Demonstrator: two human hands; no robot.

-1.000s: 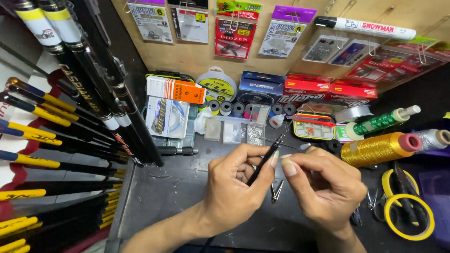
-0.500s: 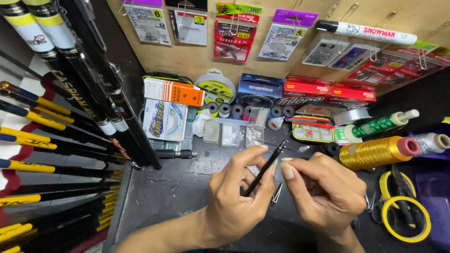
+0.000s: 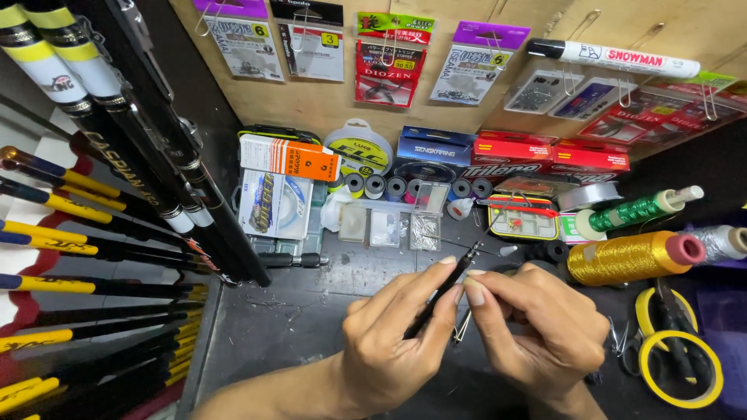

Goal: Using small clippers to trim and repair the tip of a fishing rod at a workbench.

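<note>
Dark, scuffed desk [image 3: 296, 311] sits crowded with tackle boxes and a gold thread spool [image 3: 630, 257]. Above it the left hand [image 3: 397, 350] pinches a thin black rod [image 3: 440, 295], tilted, metal tip up. The right hand [image 3: 537, 330] fingertips close near its middle. Since earlier, both hands have barely shifted.
</note>
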